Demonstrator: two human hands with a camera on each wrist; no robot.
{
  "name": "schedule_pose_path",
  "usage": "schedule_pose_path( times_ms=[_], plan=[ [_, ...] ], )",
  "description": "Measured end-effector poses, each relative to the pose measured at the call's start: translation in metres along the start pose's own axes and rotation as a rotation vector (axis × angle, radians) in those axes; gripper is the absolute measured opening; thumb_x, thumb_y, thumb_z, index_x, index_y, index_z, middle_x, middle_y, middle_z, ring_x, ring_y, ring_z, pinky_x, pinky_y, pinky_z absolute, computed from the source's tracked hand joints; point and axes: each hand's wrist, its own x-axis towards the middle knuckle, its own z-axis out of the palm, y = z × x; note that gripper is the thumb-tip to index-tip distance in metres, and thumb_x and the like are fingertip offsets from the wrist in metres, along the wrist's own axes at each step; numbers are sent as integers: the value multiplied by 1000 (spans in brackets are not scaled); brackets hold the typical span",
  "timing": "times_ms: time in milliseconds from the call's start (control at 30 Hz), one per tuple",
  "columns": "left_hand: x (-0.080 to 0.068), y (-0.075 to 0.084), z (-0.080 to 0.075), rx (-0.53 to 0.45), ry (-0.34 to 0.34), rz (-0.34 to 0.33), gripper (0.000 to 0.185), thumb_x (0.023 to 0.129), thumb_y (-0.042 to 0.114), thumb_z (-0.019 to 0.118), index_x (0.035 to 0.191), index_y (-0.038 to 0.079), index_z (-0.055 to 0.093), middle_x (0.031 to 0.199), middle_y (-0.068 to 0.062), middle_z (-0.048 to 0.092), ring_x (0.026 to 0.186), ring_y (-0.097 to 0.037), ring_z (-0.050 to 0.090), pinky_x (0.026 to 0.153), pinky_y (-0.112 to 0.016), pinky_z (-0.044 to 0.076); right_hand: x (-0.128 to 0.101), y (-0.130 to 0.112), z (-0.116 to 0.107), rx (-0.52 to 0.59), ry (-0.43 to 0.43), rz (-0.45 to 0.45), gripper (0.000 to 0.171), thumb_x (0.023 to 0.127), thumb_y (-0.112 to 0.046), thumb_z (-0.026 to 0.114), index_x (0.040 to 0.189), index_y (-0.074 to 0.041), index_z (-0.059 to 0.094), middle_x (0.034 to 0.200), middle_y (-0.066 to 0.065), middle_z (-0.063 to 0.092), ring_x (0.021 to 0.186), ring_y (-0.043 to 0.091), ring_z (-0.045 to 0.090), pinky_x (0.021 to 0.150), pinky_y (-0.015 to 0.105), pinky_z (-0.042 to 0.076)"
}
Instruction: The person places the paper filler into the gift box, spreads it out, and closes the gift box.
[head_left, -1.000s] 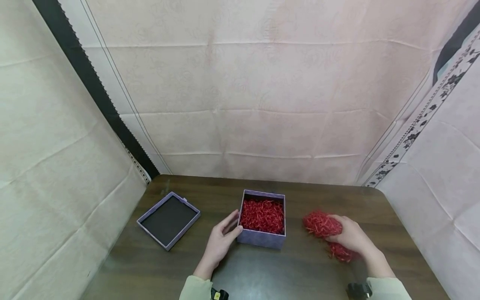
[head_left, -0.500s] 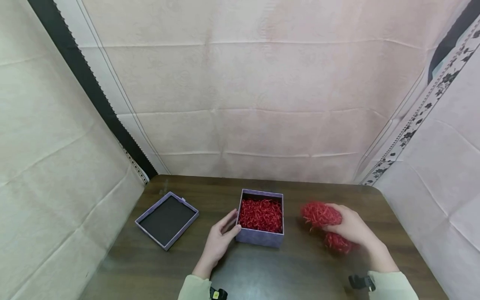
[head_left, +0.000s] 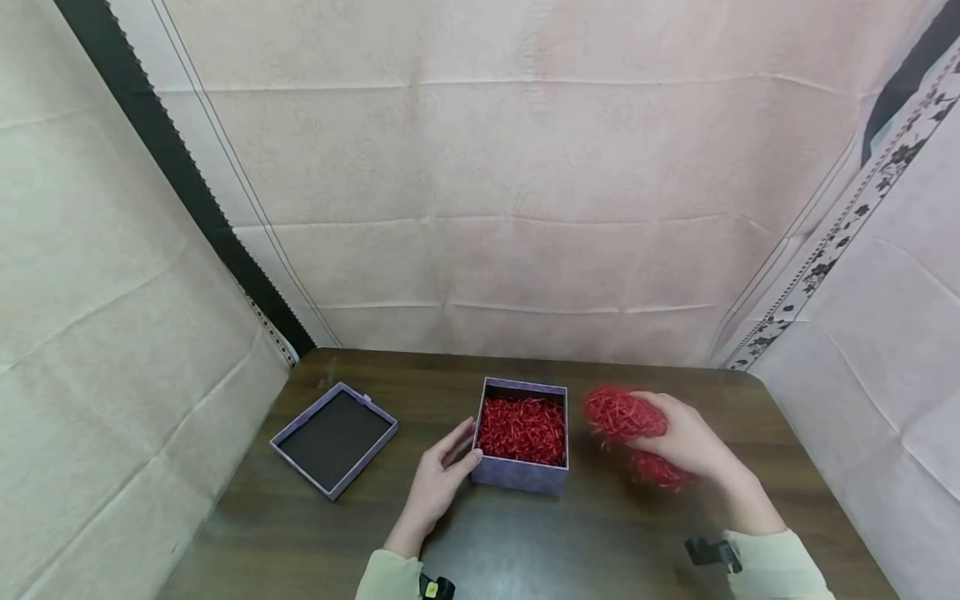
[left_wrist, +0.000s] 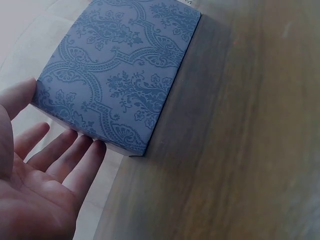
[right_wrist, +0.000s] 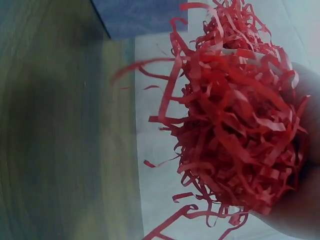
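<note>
A purple box [head_left: 521, 476] with a patterned outside stands on the table, filled with red crinkled paper shreds [head_left: 522, 431]. My left hand [head_left: 437, 487] rests against its left side, fingertips on the wall and thumb at the near corner. Seen from the left wrist, those fingers [left_wrist: 66, 170] are fairly straight. To the right of the box, my right hand [head_left: 686, 433] grips a big clump of red paper shreds [head_left: 624, 414], lifted over the table. Part of the clump [head_left: 660, 471] bulges out below the palm, and loose strands dangle in the right wrist view.
The box lid [head_left: 334, 440], dark inside with a purple rim, lies at the left on the brown wooden table [head_left: 525, 542]. Pale cloth [head_left: 525, 183] hangs behind and at both sides. Dark bands sit at both cuffs.
My right hand has raised the clump of red paper shreds off the table and carried it left, closer to the box. The left hand stays at the box.
</note>
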Motion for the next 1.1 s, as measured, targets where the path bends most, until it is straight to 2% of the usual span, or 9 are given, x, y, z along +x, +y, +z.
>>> schedule_pose_path(
  times_ms=[300, 567, 767, 933, 1100],
  plan=[
    [1, 2, 0, 2, -2, 6, 65, 103, 19, 75, 161, 5, 48, 160, -11, 53, 147, -31, 50, 105, -22, 49, 13, -19, 20, 31, -3, -62, 70, 83, -35, 93, 145, -17, 65, 135, 11, 70, 124, 38, 65, 102, 68, 50],
    [0, 1, 0, 7, 3, -3, 63, 103, 21, 76, 160, 10, 52, 160, -9, 53, 147, -29, 51, 106, -24, 49, 17, -39, 26, 168, -40, -38, 71, 85, -33, 93, 148, -20, 62, 140, 8, 68, 126, 35, 65, 102, 64, 52],
    [0, 1, 0, 6, 4, -4, 63, 103, 21, 76, 160, 9, 51, 160, -9, 54, 147, -29, 51, 106, -23, 49, 25, -53, 26, 228, -62, -54, 70, 86, -30, 92, 148, -24, 62, 139, 4, 68, 125, 31, 66, 100, 59, 55],
    [0, 0, 0, -5, 3, -7, 64, 103, 20, 76, 160, 8, 51, 160, -9, 54, 146, -29, 51, 106, -23, 49, 35, -69, 29, 238, -80, -73, 70, 86, -30, 92, 148, -26, 62, 140, 2, 68, 125, 30, 66, 99, 57, 56],
    [0, 0, 0, -12, -4, -8, 65, 103, 21, 76, 161, 7, 49, 160, -9, 53, 147, -29, 50, 105, -23, 49, 45, -81, 39, 198, -123, -109, 68, 86, -31, 92, 147, -27, 62, 140, -1, 67, 127, 27, 65, 103, 58, 54]
  ],
)
